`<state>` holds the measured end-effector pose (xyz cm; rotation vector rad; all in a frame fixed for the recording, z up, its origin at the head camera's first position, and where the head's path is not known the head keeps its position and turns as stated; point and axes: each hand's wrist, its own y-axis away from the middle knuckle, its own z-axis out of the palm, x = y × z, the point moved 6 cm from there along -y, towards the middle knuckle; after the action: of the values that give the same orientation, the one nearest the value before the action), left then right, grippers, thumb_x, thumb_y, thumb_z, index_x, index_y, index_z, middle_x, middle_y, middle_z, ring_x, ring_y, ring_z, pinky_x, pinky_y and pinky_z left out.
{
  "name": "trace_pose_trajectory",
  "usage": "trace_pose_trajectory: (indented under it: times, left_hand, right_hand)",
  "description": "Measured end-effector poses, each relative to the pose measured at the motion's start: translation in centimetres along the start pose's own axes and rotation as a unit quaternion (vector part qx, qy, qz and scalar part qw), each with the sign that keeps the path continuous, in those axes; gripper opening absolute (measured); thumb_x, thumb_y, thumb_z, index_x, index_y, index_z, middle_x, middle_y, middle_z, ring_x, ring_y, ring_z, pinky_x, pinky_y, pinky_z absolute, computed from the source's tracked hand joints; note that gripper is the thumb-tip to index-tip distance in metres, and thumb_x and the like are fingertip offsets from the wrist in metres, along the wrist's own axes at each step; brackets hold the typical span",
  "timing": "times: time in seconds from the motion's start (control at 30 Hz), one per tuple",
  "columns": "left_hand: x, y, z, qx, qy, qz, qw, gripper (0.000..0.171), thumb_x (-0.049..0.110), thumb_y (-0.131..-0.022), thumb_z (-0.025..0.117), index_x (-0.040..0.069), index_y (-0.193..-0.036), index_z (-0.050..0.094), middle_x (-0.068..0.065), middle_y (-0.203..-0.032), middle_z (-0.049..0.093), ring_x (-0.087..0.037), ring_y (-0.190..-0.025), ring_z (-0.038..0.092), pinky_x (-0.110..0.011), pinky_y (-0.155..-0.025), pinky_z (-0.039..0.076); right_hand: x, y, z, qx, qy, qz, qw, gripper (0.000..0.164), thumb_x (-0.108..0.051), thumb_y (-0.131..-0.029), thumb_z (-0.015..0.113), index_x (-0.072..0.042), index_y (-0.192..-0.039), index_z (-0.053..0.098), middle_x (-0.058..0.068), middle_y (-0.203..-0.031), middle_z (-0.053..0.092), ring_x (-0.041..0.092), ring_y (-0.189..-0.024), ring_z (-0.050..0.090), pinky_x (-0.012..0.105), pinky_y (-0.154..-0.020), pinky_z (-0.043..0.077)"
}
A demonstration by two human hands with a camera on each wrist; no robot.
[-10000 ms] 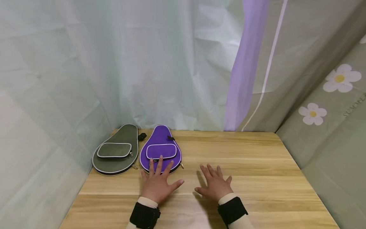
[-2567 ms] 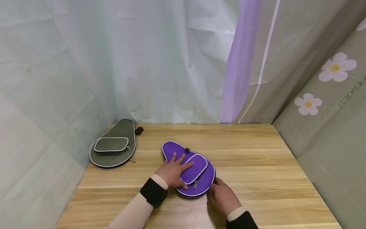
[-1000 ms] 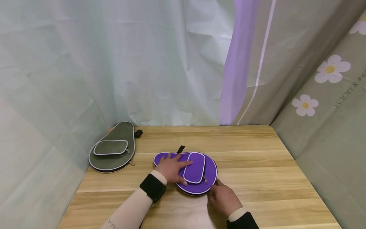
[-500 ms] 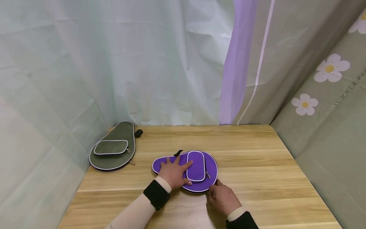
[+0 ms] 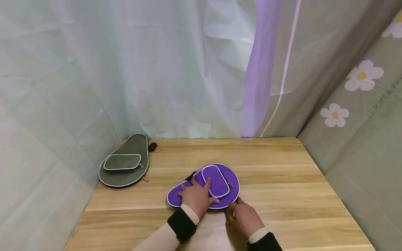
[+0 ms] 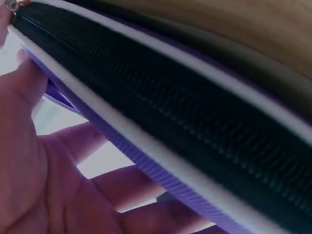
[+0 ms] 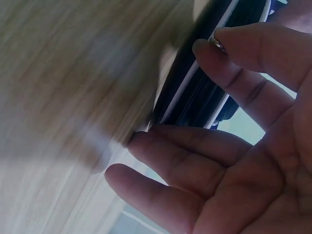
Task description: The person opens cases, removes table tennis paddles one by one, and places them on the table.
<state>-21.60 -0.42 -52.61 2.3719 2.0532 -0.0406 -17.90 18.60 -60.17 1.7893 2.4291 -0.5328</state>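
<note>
A purple table tennis paddle case [image 5: 231,179] with white piping lies flat, its narrow end pointing left and slightly toward me. My left hand [image 5: 197,198] rests on it with fingers spread, beside the raised front pocket [image 5: 215,181]. At the rounded end's near edge, my right hand [image 5: 246,218] pinches a small metal zipper pull [image 7: 217,45] between thumb and index finger; the other fingers extend loosely beside the case's side. The left wrist view shows the black zipper band [image 6: 170,112] between two white piping lines, with the left hand's fingers past the purple edge.
A grey-green paddle case [image 5: 130,177] of the same shape lies at the table's back left. The wooden table [image 5: 282,174] meets pale curtains [image 5: 176,87] behind and at both sides. A black strap loop [image 5: 190,175] sticks out from the purple case.
The purple case has left its place beside the grey-green one, coming nearer and turning sideways. Over the last second its narrow end swings toward me under my left hand; my right hand stays at the edge.
</note>
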Motion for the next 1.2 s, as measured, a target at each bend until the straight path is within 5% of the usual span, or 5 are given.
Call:
trace_pose_trajectory:
  times: [0.27,0.4,0.63,0.93,1.2]
  left_hand:
    - [-2.3,-0.2,-1.8,-0.043,0.076,0.107,0.9904,0.081,0.062,-0.089,0.091,0.034,-0.16,0.065,-0.033,-0.154,0.067,-0.055,-0.112,0.08,-0.064,-0.085,0.068]
    - [-3.8,-0.4,-3.8,-0.048,0.091,0.178,0.9787,0.07,0.052,-0.092,0.091,0.04,-0.157,0.067,-0.024,-0.169,0.056,-0.057,-0.142,0.066,-0.075,-0.105,0.06]
    - [-4.2,-2.3,-2.9,-0.06,0.077,0.261,0.9604,0.061,0.055,-0.104,0.076,0.039,-0.161,0.064,-0.005,-0.185,0.042,-0.05,-0.17,0.04,-0.08,-0.126,0.044]
    - [-3.7,-3.0,-2.5,-0.076,0.096,0.285,0.9506,0.051,0.043,-0.111,0.073,0.03,-0.159,0.068,-0.018,-0.177,0.051,-0.037,-0.146,0.071,-0.051,-0.113,0.063]
    - [-2.6,-3.6,-3.3,-0.097,0.078,0.281,0.9515,0.05,0.038,-0.107,0.079,0.024,-0.155,0.071,-0.021,-0.172,0.057,-0.037,-0.151,0.067,-0.051,-0.12,0.059]
  right_hand:
    - [-1.8,-0.2,-3.1,-0.011,-0.064,-0.022,0.998,0.032,-0.022,-0.096,0.085,-0.023,-0.075,0.062,0.035,-0.117,0.081,0.021,-0.071,0.067,0.039,-0.061,0.05]
    - [-1.4,-0.4,-2.9,-0.035,-0.071,-0.005,0.997,0.032,-0.025,-0.099,0.084,-0.024,-0.075,0.063,0.036,-0.122,0.08,0.022,-0.075,0.07,0.04,-0.065,0.052]
    - [0.2,-0.3,-0.4,-0.043,-0.036,0.02,0.998,0.034,-0.027,-0.095,0.09,-0.032,-0.074,0.062,0.024,-0.112,0.086,0.055,-0.125,0.078,0.063,-0.103,0.066]
    - [0.4,-0.4,-0.3,-0.031,-0.037,0.015,0.999,0.032,-0.025,-0.095,0.088,-0.03,-0.076,0.063,0.029,-0.112,0.085,0.061,-0.124,0.076,0.066,-0.103,0.065]
    - [0.4,-0.5,-0.4,-0.045,-0.049,0.024,0.998,0.033,-0.026,-0.097,0.088,-0.029,-0.075,0.063,0.029,-0.113,0.085,0.062,-0.124,0.076,0.067,-0.103,0.065]
